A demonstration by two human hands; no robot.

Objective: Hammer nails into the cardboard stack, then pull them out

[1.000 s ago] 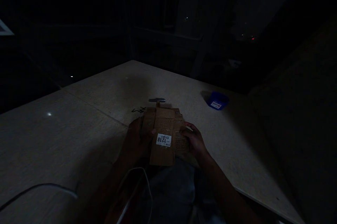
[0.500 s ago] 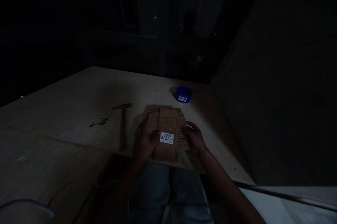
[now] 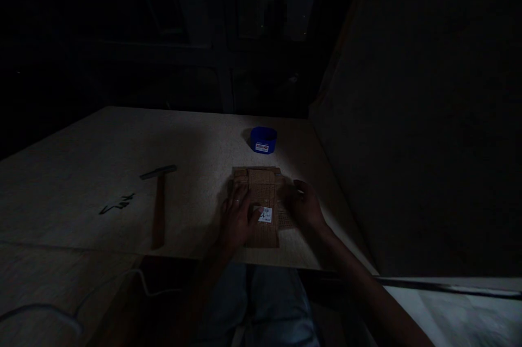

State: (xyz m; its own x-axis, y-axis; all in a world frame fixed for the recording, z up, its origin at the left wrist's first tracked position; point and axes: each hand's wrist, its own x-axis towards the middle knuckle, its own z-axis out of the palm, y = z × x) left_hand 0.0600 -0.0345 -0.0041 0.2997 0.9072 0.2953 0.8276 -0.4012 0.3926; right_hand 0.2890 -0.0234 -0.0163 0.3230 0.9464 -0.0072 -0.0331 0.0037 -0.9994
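Your left hand (image 3: 238, 219) lies palm down over the left side of a flattened piece of brown cardboard (image 3: 261, 189), its fingers extended and open rather than closed round anything. A ring (image 3: 237, 202) shows on one of them. The thumb reaches across onto a white label (image 3: 268, 216) and covers part of its printing. Your right hand (image 3: 306, 206) is at the cardboard's right side, with its fingers bent inward towards that edge; shadow hides the fingertips, so you cannot tell whether they pinch the card or only rest by it.

The cardboard lies on the pale surface (image 3: 204, 146), near the edge closest to you, above your denim-covered legs (image 3: 261, 303). A narrower flap with rows of small dark marks sticks out on its right, under your right hand.

Beyond the cardboard, well apart from it, a blue container (image 3: 263, 141) stands upright, with a small label on its near side. To your left lies a hammer (image 3: 159, 208), its head pointing away from you and its wooden handle towards you. Left of that is a dark zigzag mark (image 3: 118, 204). A pale cable (image 3: 53, 309) curves through the lower left.
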